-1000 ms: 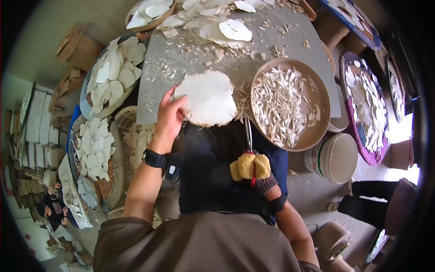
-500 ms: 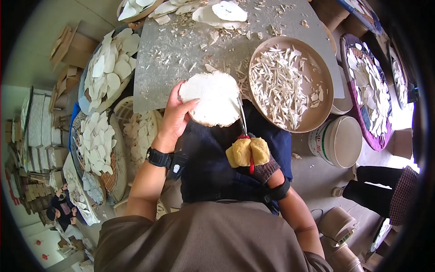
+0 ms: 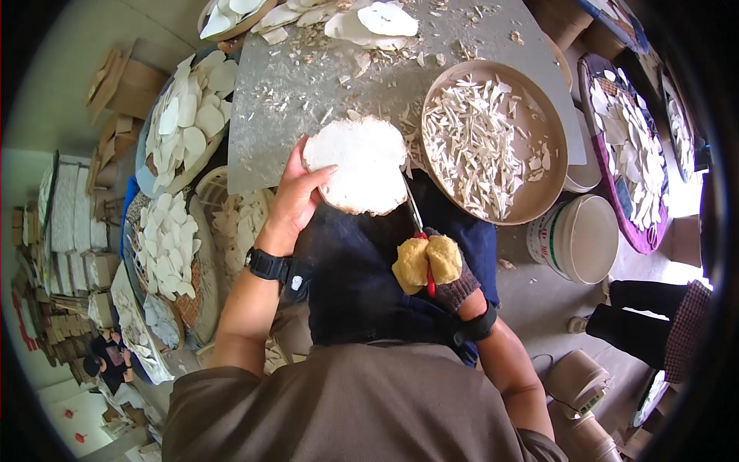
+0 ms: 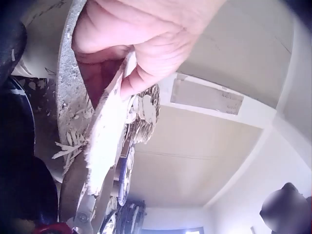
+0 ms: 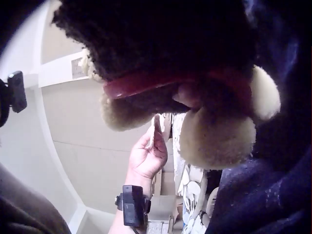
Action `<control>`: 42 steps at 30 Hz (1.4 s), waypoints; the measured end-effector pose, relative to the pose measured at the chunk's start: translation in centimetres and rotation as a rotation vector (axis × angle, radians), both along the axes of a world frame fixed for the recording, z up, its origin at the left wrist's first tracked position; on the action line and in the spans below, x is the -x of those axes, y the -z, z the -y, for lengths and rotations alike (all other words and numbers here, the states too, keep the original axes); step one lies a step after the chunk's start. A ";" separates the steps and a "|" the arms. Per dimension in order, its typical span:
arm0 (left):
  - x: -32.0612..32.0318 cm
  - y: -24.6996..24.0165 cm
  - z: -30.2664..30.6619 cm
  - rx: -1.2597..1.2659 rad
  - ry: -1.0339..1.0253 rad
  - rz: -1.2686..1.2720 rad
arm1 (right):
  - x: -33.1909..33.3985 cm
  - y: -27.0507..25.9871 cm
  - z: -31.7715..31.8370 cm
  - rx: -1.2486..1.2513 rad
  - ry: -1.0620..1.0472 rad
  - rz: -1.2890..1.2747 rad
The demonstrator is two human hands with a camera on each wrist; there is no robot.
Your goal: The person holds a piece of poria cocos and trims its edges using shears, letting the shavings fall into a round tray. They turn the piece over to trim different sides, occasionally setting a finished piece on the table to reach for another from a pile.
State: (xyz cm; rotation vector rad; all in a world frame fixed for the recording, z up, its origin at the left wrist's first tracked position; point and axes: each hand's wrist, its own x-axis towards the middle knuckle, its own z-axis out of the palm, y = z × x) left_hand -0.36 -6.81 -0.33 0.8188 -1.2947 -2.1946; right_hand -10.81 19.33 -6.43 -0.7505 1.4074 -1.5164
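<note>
My left hand (image 3: 296,200) grips a flat, round white slab (image 3: 358,163) by its left edge, thumb on top, over my lap at the grey table's (image 3: 308,85) near edge. In the left wrist view the slab (image 4: 105,146) shows edge-on between thumb and fingers. My gloved right hand (image 3: 435,266) holds red-handled scissors (image 3: 419,223); the blades meet the slab's lower right rim. In the right wrist view the red handle (image 5: 146,85) runs through the glove's padded fingers, and the left hand (image 5: 146,158) shows beyond.
A round brown tray (image 3: 539,196) of white cut strips lies right of the slab. Shavings and white slabs (image 3: 373,21) litter the table. Baskets of white pieces (image 3: 185,115) stand left, a white bucket (image 3: 577,239) and purple trays (image 3: 623,165) right.
The scissors have moved up from below the slab to its lower right rim. The left hand has shifted its hold and turned the slab slightly. The view has drifted a little.
</note>
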 end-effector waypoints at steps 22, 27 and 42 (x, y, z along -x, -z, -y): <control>-1.2 -2.6 1.4 0.842 0.270 -0.069 | 0.3 1.0 0.9 0.317 -0.100 1.322; -0.9 -2.1 1.4 0.906 0.188 -0.044 | -0.1 -0.2 0.7 0.312 -0.019 1.081; -1.1 -0.8 -4.3 0.079 0.048 0.017 | -0.5 4.8 3.3 0.106 0.271 -0.038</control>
